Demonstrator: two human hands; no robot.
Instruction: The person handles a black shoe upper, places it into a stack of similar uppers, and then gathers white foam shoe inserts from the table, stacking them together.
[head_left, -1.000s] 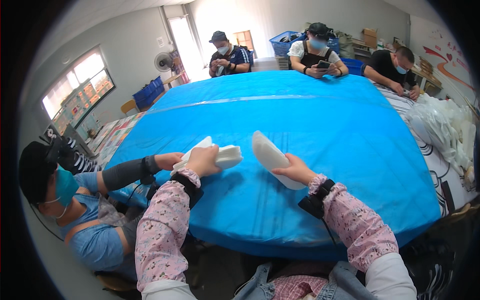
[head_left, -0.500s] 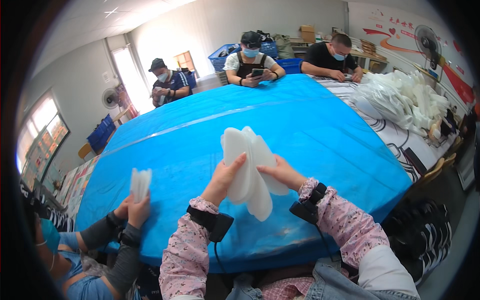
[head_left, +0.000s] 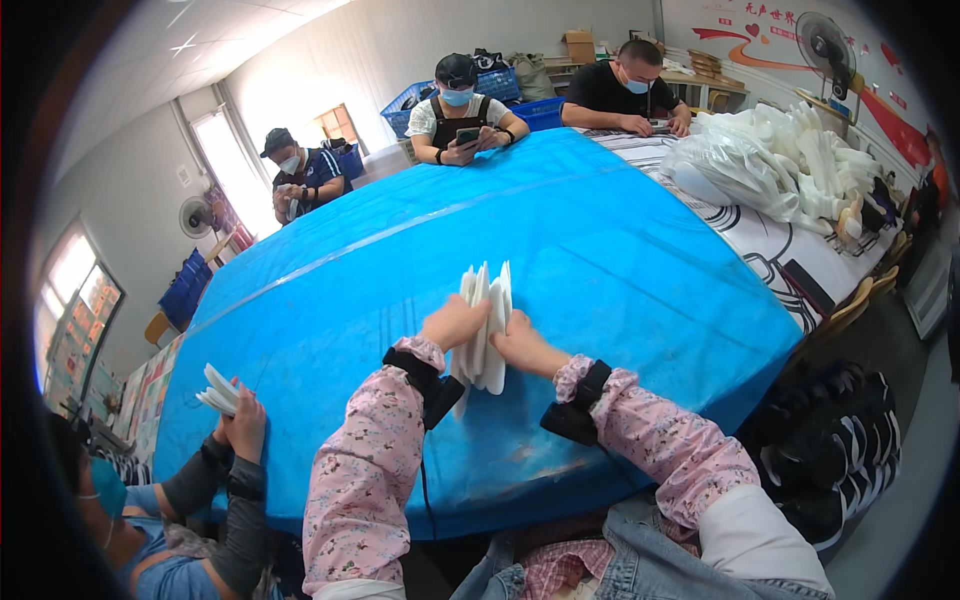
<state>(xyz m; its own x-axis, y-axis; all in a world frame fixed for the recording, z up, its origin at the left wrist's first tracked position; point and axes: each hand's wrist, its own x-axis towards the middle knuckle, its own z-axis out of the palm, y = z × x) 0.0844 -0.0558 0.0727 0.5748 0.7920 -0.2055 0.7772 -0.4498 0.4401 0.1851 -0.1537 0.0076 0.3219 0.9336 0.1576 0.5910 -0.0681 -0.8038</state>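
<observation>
A stack of thin white insoles (head_left: pixel 489 356) stands on edge between my hands, above the blue-covered table (head_left: pixel 620 290). Its sheets are fanned slightly apart at the top. My left hand (head_left: pixel 455 322) grips the stack from the left, fingers closed around its side. From the right, my right hand (head_left: pixel 527 346) is closed on the same stack, thumb near its upper edge. The fingertips behind the sheets are hidden.
At the lower left a co-worker's hands (head_left: pixel 243 425) hold a similar white bunch (head_left: pixel 218 392). Three people sit along the far edges. A plastic-wrapped white heap (head_left: pixel 780 165) lies on the patterned table at right, near a dark flat object (head_left: pixel 808 287).
The stack has turned from showing its broad faces to standing edge-on, and my hands have come closer together. The co-worker's bunch at lower left has tilted and lowered.
</observation>
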